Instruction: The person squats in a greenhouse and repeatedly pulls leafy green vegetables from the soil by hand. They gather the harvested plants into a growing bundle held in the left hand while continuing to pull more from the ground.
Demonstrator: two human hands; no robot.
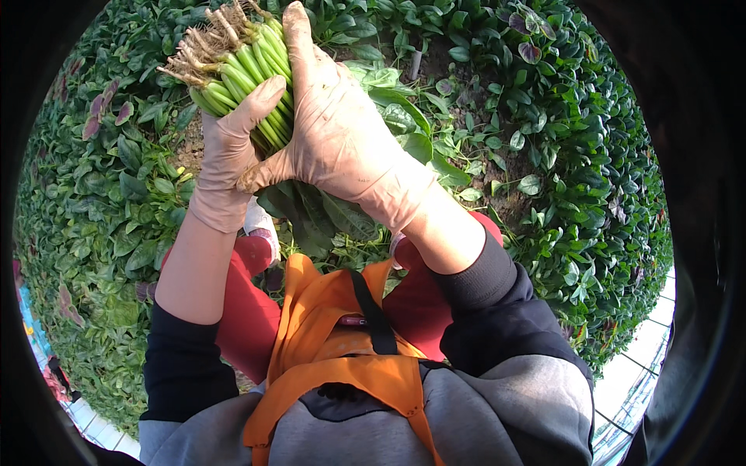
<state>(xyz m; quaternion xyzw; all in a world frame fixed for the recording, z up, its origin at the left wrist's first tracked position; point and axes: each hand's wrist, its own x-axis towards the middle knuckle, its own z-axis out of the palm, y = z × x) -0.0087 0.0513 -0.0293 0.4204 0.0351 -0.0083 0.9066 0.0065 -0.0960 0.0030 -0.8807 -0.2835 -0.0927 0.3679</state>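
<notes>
A thick bunch of leafy greens (260, 62) is held up at the upper left of the head view, its pale, soil-flecked roots toward the far left. Bright green stems are packed together, and broad dark leaves hang below and behind my hands. My left hand (229, 151), in a thin pinkish glove, closes round the stems from the left, thumb across the front. From the right, my gloved right hand (338, 124) clasps the same bunch, one finger stretched along the stems toward the roots. Its thumb reaches across to my left hand. The other fingers are hidden behind the bunch.
Dense low leafy plants (93, 202) grow on both sides, some with purplish leaves. Bare soil (505, 171) shows among them to the right. My bent knees in red trousers (249, 303) and an orange apron (326, 311) lie below my hands.
</notes>
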